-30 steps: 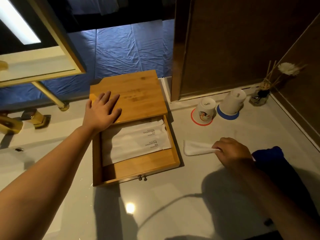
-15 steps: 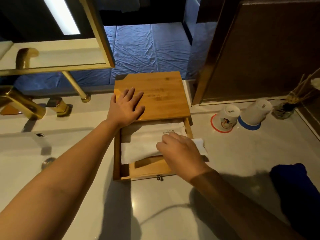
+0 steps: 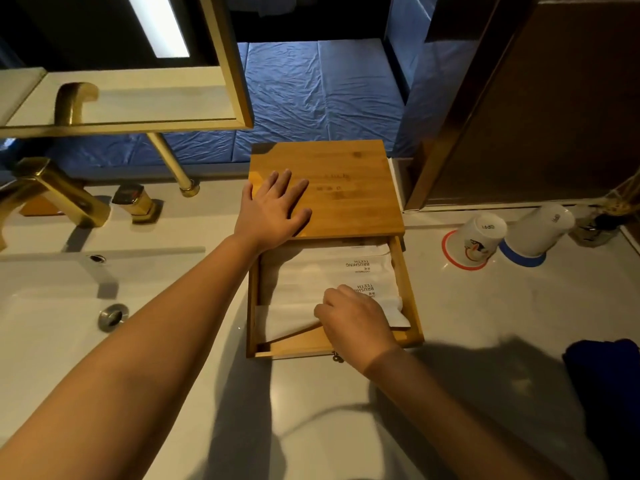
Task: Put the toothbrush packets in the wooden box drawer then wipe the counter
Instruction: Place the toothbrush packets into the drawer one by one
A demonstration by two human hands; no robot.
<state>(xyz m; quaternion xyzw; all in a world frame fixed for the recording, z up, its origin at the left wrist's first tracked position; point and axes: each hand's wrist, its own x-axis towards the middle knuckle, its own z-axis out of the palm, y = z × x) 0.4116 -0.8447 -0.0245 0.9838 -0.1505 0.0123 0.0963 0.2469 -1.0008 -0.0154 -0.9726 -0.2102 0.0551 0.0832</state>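
Toothbrush packets, flat white paper sleeves (image 3: 329, 271), lie inside the pulled-out bamboo wooden box drawer (image 3: 410, 303).
Right hand (image 3: 356, 323) pinches another packet into it; left hand (image 3: 273, 209), spread flat, braces the lid. Next: release, shut drawer, wipe white tabletop (image 3: 485, 306).

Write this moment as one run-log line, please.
left hand: flat on box top | right hand: placing packet in open drawer

"brushing teeth" is printed on two white packets (image 3: 332, 268) in the drawer (image 3: 410, 299).
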